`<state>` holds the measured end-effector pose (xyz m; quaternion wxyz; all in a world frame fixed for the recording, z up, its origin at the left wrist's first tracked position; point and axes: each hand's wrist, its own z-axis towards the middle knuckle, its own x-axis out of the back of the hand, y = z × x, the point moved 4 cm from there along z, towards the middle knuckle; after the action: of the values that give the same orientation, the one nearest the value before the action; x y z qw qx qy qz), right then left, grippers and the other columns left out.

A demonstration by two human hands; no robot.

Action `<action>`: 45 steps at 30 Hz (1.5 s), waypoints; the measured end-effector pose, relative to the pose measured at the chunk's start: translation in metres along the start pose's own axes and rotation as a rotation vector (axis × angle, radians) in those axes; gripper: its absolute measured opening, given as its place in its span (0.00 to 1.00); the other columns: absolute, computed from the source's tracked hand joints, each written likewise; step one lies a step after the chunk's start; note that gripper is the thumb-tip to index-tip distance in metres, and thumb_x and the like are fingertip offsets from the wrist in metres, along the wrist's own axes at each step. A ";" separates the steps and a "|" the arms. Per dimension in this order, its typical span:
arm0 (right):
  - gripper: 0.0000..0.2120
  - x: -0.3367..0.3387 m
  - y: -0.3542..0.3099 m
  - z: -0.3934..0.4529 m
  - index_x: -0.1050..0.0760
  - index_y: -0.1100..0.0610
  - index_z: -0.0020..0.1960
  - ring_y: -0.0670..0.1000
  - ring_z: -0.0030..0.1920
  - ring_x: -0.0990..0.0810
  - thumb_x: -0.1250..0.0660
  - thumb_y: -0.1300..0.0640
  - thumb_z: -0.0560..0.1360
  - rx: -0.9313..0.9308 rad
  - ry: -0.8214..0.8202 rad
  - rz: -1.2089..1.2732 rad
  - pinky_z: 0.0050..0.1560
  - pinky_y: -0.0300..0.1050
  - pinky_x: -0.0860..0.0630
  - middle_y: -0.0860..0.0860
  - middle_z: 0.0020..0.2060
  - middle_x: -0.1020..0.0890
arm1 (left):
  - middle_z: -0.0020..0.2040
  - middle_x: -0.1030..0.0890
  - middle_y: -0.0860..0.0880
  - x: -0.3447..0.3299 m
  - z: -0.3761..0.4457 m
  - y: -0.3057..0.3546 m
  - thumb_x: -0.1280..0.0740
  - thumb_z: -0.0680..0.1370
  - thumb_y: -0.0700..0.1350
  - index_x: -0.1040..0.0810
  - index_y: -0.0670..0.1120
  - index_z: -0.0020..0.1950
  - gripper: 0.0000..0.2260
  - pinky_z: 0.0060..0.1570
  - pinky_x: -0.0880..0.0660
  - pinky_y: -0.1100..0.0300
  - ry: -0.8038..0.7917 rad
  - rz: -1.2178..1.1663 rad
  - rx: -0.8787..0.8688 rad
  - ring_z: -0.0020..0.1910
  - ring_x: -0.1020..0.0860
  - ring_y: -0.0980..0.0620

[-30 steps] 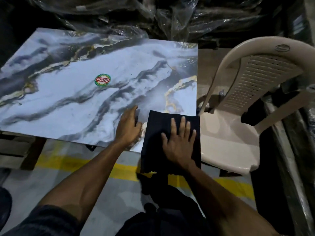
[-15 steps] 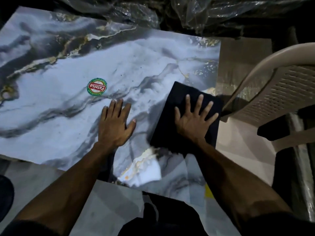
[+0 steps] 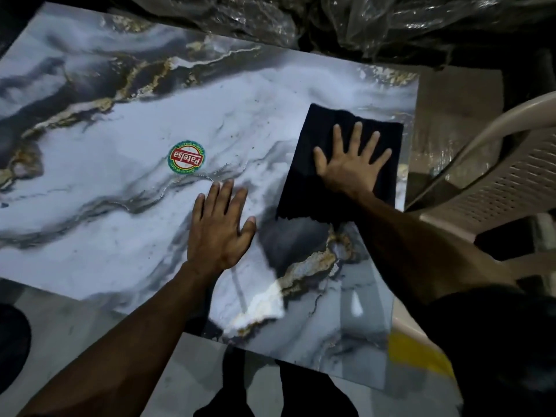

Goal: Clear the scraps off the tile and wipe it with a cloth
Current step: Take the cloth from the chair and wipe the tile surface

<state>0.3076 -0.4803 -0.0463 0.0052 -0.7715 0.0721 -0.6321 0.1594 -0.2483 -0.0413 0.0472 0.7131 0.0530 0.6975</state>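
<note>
A large glossy marble-patterned tile (image 3: 114, 224) with grey and gold veins fills the view. A round red and green sticker (image 3: 186, 158) sits near its middle. Small dark specks dot the tile around the sticker and toward the far edge. A folded black cloth (image 3: 304, 179) lies flat on the tile's right side. My right hand (image 3: 350, 167) presses down on the cloth with fingers spread. Flat on the bare tile, my left hand (image 3: 221, 228) rests just left of the cloth, fingers straight.
A beige plastic chair (image 3: 493, 182) stands close against the tile's right edge. Crumpled clear plastic wrapping (image 3: 376, 22) over dark goods runs along the far edge. Grey floor with a yellow line (image 3: 418, 353) lies below the near edge.
My right hand has pushed the cloth away from the near edge, further up the tile's right side. My left hand has slid forward on the tile, toward the sticker.
</note>
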 end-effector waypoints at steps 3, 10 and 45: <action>0.35 -0.013 -0.008 -0.059 0.55 0.44 0.79 0.67 0.77 0.59 0.59 0.31 0.76 0.039 0.017 0.012 0.70 0.74 0.61 0.54 0.79 0.55 | 0.77 0.37 0.45 0.002 0.002 0.000 0.47 0.77 0.56 0.36 0.49 0.74 0.26 0.74 0.47 0.43 0.000 -0.015 0.015 0.77 0.42 0.43; 0.33 -0.044 -0.016 -0.235 0.48 0.46 0.78 0.66 0.77 0.56 0.55 0.32 0.77 -0.133 0.050 0.054 0.71 0.74 0.58 0.54 0.79 0.52 | 0.76 0.36 0.44 0.003 -0.001 -0.004 0.51 0.79 0.52 0.35 0.49 0.75 0.25 0.74 0.46 0.43 0.003 -0.072 -0.031 0.76 0.40 0.42; 0.35 -0.036 -0.043 -0.186 0.52 0.46 0.79 0.67 0.77 0.58 0.56 0.32 0.77 -0.205 0.046 0.112 0.72 0.70 0.61 0.57 0.79 0.53 | 0.68 0.25 0.47 0.006 0.004 -0.008 0.50 0.81 0.50 0.24 0.48 0.63 0.19 0.65 0.36 0.47 0.216 -0.155 -0.044 0.67 0.28 0.44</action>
<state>0.1239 -0.4184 -0.0400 -0.0401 -0.7479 0.1794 -0.6378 0.1634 -0.2393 -0.0362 0.1109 0.6265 0.0974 0.7653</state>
